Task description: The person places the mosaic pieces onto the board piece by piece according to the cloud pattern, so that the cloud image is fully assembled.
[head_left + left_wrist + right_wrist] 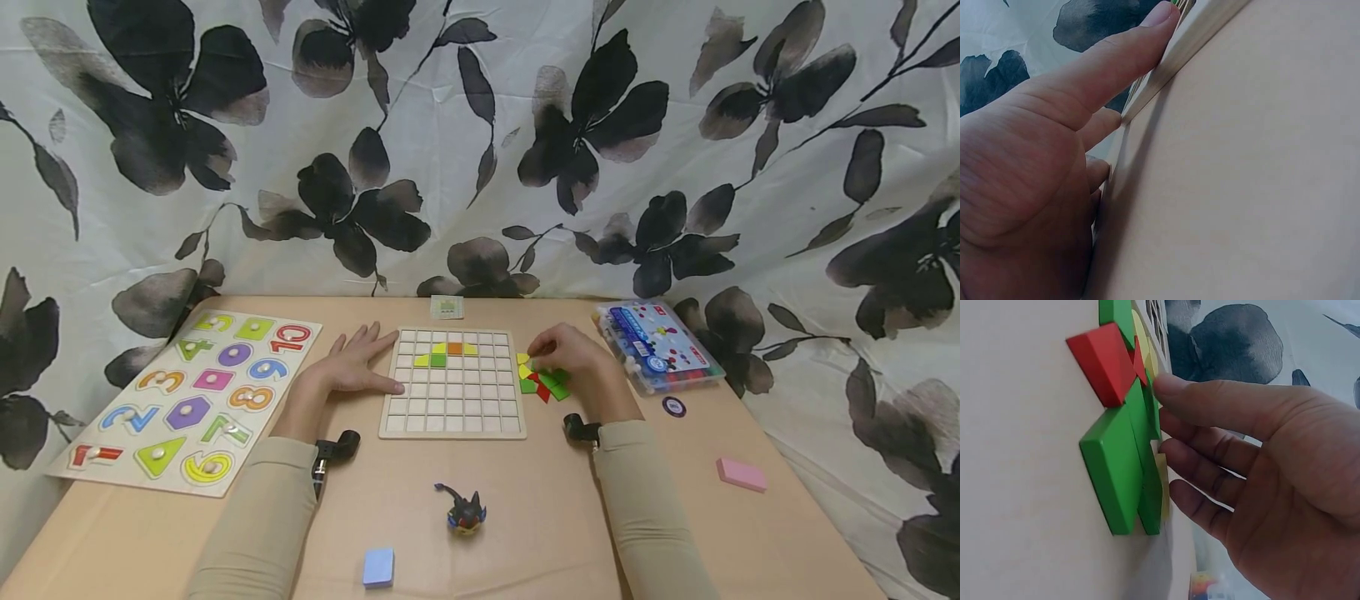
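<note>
The grid board [453, 383] was steadied by the flat, spread left hand [358, 364], while loose coloured tiles [543, 382] just right of it were touched by the right hand's [567, 354] curled fingers [1210, 406].

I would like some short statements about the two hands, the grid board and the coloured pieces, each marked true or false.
1. The left hand lies flat against the left edge of the grid board. True.
2. The grid board is completely filled with pieces. False: only a few pieces sit near its top; most cells are bare.
3. The right hand is on the loose pieces to the right of the board. True.
4. The loose pieces are all blue. False: they are green, red and yellow.
5. The number puzzle lies right of the board. False: it lies to the left.
</note>
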`<state>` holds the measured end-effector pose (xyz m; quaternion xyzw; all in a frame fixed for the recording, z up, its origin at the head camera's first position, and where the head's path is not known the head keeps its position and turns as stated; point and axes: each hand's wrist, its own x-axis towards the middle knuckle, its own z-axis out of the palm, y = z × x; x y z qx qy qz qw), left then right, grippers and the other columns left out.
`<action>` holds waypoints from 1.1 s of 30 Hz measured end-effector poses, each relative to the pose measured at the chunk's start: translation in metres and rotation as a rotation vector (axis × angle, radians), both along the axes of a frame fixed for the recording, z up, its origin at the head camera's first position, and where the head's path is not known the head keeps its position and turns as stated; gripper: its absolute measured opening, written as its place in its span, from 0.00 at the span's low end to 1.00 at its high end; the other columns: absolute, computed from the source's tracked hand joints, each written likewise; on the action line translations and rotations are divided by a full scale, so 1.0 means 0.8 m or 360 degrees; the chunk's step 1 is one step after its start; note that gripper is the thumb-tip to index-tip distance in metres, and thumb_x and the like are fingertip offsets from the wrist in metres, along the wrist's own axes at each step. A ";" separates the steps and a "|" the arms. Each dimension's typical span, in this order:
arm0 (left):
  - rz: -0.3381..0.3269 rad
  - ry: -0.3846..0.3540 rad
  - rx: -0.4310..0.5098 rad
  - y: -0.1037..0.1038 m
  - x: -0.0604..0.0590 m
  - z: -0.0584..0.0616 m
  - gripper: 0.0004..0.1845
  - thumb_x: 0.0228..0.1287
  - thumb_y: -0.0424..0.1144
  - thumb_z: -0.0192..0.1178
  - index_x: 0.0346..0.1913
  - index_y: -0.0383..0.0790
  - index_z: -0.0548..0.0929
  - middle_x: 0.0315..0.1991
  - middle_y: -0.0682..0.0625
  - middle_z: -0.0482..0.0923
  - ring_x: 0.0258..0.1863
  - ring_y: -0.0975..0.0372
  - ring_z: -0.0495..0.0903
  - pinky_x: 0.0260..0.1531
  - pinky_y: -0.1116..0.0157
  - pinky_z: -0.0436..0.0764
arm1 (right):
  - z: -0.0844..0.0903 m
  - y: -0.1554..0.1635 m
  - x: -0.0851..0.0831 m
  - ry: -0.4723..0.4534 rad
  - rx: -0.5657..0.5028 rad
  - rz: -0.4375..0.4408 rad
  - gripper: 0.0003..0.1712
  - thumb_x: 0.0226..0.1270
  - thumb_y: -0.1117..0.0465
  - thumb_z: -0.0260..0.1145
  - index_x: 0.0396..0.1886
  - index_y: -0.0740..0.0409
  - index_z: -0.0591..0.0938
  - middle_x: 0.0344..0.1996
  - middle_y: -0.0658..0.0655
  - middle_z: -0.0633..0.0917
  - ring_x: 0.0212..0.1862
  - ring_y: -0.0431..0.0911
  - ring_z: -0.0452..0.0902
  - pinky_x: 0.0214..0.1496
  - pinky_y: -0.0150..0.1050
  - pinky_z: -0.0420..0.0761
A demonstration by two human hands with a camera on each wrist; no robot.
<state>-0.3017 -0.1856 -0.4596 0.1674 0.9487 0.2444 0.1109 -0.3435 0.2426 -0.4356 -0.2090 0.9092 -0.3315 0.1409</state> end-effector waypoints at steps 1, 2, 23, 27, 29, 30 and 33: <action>0.0000 0.0001 -0.0001 0.000 0.000 0.000 0.63 0.50 0.69 0.73 0.84 0.45 0.55 0.85 0.33 0.36 0.84 0.37 0.33 0.80 0.35 0.30 | 0.001 0.002 0.000 -0.0002 0.0013 0.0016 0.11 0.65 0.69 0.74 0.47 0.63 0.90 0.40 0.58 0.89 0.39 0.46 0.78 0.42 0.34 0.82; 0.0001 0.0000 0.0000 0.000 0.000 0.000 0.63 0.50 0.69 0.73 0.84 0.45 0.55 0.85 0.33 0.36 0.84 0.37 0.33 0.80 0.35 0.30 | 0.001 0.003 0.000 -0.0007 0.0021 0.0026 0.11 0.64 0.69 0.74 0.47 0.64 0.90 0.39 0.58 0.89 0.39 0.46 0.78 0.43 0.34 0.82; -0.0010 -0.0005 -0.0007 0.000 -0.001 0.000 0.63 0.50 0.70 0.72 0.84 0.45 0.55 0.85 0.33 0.36 0.84 0.36 0.33 0.79 0.34 0.30 | 0.010 -0.009 0.006 0.0148 -0.0222 -0.0106 0.07 0.73 0.68 0.65 0.47 0.63 0.85 0.36 0.58 0.83 0.37 0.50 0.76 0.38 0.39 0.81; -0.0014 0.0000 -0.0014 0.001 0.000 0.002 0.63 0.51 0.70 0.72 0.84 0.45 0.55 0.85 0.32 0.36 0.84 0.36 0.33 0.79 0.34 0.31 | 0.018 -0.031 0.007 0.0315 -0.0351 -0.0109 0.08 0.73 0.65 0.68 0.48 0.61 0.88 0.39 0.59 0.86 0.39 0.52 0.78 0.43 0.38 0.82; -0.0017 0.0002 -0.0017 0.001 0.000 0.002 0.63 0.51 0.70 0.72 0.84 0.45 0.55 0.85 0.32 0.36 0.84 0.36 0.33 0.79 0.34 0.31 | 0.020 -0.045 0.009 0.0314 -0.0431 -0.0097 0.10 0.72 0.65 0.69 0.49 0.62 0.88 0.40 0.59 0.86 0.39 0.52 0.81 0.45 0.38 0.85; -0.0017 0.0002 -0.0016 0.001 0.000 0.002 0.63 0.51 0.69 0.72 0.84 0.45 0.55 0.85 0.32 0.36 0.84 0.36 0.33 0.79 0.34 0.31 | 0.020 -0.052 0.009 0.0305 -0.0464 -0.0079 0.11 0.72 0.66 0.69 0.51 0.63 0.87 0.41 0.60 0.86 0.40 0.52 0.82 0.46 0.38 0.85; -0.0015 0.0000 -0.0022 0.001 0.000 0.003 0.63 0.51 0.69 0.72 0.84 0.45 0.55 0.85 0.33 0.36 0.84 0.36 0.33 0.79 0.34 0.31 | 0.018 -0.072 0.012 0.0260 -0.0533 -0.0024 0.15 0.71 0.68 0.69 0.55 0.65 0.85 0.44 0.60 0.86 0.41 0.50 0.84 0.47 0.37 0.87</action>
